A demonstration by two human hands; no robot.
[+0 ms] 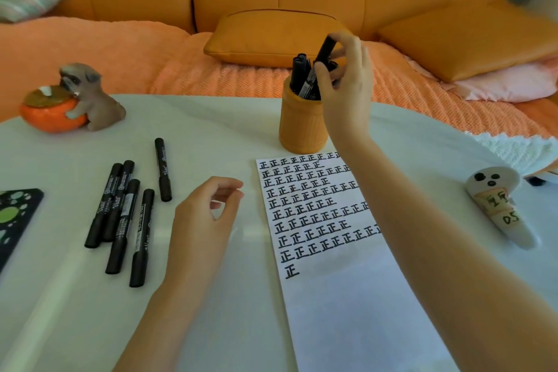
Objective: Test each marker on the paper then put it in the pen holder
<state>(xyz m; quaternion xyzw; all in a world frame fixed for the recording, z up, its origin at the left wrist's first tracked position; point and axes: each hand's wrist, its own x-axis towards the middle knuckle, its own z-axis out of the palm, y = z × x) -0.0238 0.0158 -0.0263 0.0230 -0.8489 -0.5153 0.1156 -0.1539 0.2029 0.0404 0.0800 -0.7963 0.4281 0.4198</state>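
Right hand point(347, 84) pinches a tilted black felt-tip marker point(325, 50) between thumb and fingertips, its lower end in the mouth of the orange cylindrical pen holder point(300, 125) at twelve o'clock on the white table point(211, 124). Left hand point(205, 214) hovers loosely curled, holding nothing, at nine o'clock of the white paper sheet point(332, 296). Five loose black markers point(126, 220) lie farther toward nine o'clock.

Bare forearms point(428, 244), bare hands point(205, 208) point(347, 84)

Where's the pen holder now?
Head view, right of centre: the orange pen holder stands on the table just beyond the far edge of the paper, the right hand holding a marker at its mouth.
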